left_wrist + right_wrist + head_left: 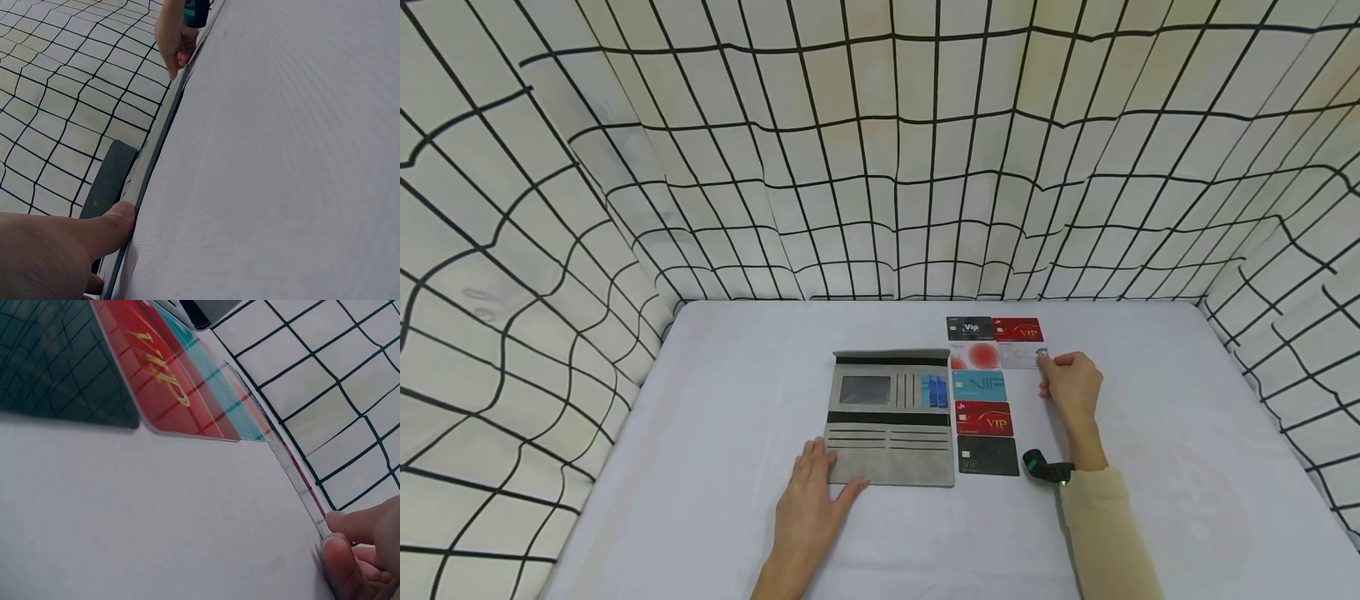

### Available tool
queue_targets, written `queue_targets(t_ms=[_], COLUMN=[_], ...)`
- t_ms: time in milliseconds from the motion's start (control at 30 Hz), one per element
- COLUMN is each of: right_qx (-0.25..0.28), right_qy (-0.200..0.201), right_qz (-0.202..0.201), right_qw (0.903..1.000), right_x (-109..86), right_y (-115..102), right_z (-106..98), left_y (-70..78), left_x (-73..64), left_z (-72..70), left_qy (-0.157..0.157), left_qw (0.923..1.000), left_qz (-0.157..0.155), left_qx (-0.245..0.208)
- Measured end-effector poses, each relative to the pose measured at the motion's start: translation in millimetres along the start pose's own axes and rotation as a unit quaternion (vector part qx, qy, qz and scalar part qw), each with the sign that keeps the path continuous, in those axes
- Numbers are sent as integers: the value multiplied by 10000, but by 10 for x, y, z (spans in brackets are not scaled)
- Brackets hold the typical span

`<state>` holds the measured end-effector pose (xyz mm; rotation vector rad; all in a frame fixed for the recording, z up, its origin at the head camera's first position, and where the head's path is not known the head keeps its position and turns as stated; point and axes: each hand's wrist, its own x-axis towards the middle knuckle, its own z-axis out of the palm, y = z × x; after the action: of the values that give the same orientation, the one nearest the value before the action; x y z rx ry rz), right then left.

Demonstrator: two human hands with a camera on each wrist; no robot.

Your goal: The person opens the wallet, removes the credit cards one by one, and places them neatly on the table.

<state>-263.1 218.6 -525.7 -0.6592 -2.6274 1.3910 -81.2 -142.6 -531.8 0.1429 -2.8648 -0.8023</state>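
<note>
A pale card (pixel 1021 357) lies right of centre in the head view, the right hand (pixel 1072 385) pinching its right end; the right wrist view shows that pinch close, the card nearly edge-on. Left of centre-right cards, the left hand (pixel 811 504) touches the grey wallet's (pixel 891 471) lower-left corner, thumb spread. The left wrist view adds a raised dark flap (pixel 109 178).

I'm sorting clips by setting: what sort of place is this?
Probably a small indoor recording booth, though I can't be sure: a white-covered table, a pale, black-gridded backdrop on three sides, and a dark wrist device.
</note>
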Motion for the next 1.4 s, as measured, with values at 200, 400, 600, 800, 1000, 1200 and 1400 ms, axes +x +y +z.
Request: queue_targets(t_ms=[200, 400, 600, 800, 1000, 1200, 1400], right_qx=[-191, -181, -155, -95, 103, 188, 206], right_qy=[-46, -107, 98, 295, 169, 19, -156], right_qz=[49, 102, -164, -609, -723, -849, -969], right_qw=[9998, 9997, 9997, 9977, 9972, 9962, 9950], right_x=[11, -8, -47, -112, -201, -278, -354], right_y=[-8, -19, 3, -59, -223, -358, -460], right_z=[19, 15, -5, 3, 9, 57, 137], left_y=[2, -1, -4, -11, -16, -22, -20], left_x=[-2, 2, 3, 1, 0, 1, -2], left_z=[-3, -3, -2, -3, -1, -1, 1], left_qy=[-46, -20, -23, 32, 19, 48, 62], left_qw=[10000, 10000, 10000, 10000, 10000, 10000, 9999], left_qz=[-36, -14, 30, 58, 43, 76, 119], left_qx=[-12, 23, -4, -10, -21, -25, -2])
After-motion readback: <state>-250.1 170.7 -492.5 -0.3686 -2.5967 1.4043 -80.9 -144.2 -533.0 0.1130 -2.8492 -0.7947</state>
